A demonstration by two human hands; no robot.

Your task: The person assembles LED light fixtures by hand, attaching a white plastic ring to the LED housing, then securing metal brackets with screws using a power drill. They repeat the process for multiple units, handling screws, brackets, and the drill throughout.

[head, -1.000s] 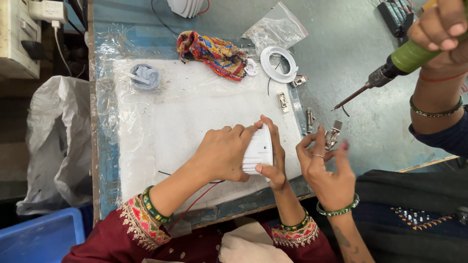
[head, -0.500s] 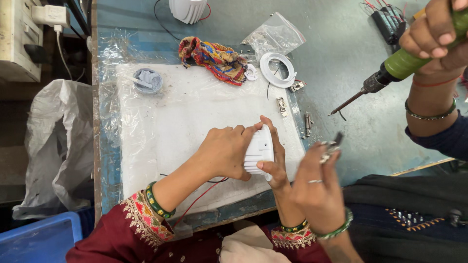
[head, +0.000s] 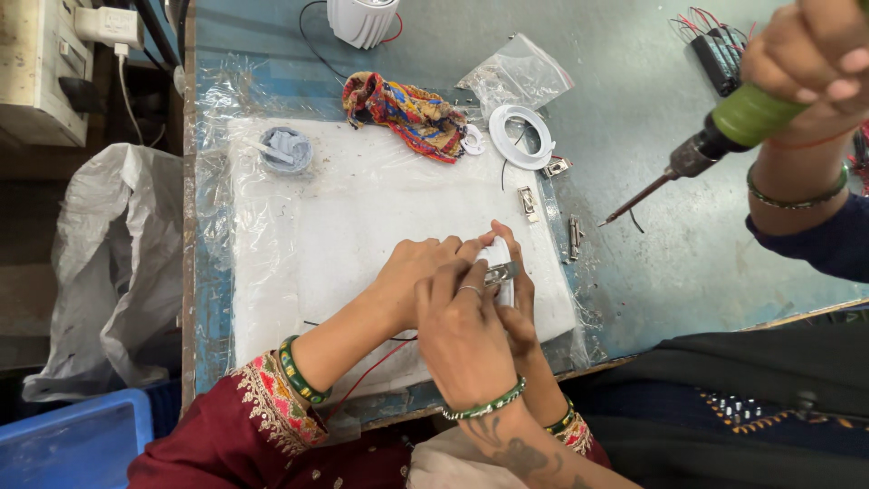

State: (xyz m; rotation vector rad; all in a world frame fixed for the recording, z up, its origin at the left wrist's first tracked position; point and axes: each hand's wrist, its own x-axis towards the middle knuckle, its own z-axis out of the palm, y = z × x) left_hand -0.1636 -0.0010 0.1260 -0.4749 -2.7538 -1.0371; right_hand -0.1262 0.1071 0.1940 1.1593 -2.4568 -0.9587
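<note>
White fitting (head: pixel 501 263) pinched between left hand (head: pixel 412 276) and right hand (head: pixel 523 312), co-worker's hand (head: pixel 462 330) on top

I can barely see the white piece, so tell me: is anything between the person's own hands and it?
Nothing visible stands between them. The left hand touches the white piece, and the right hand lies along its side. A co-worker's hand lies over the right hand, holding a metal clip against the piece.
</note>
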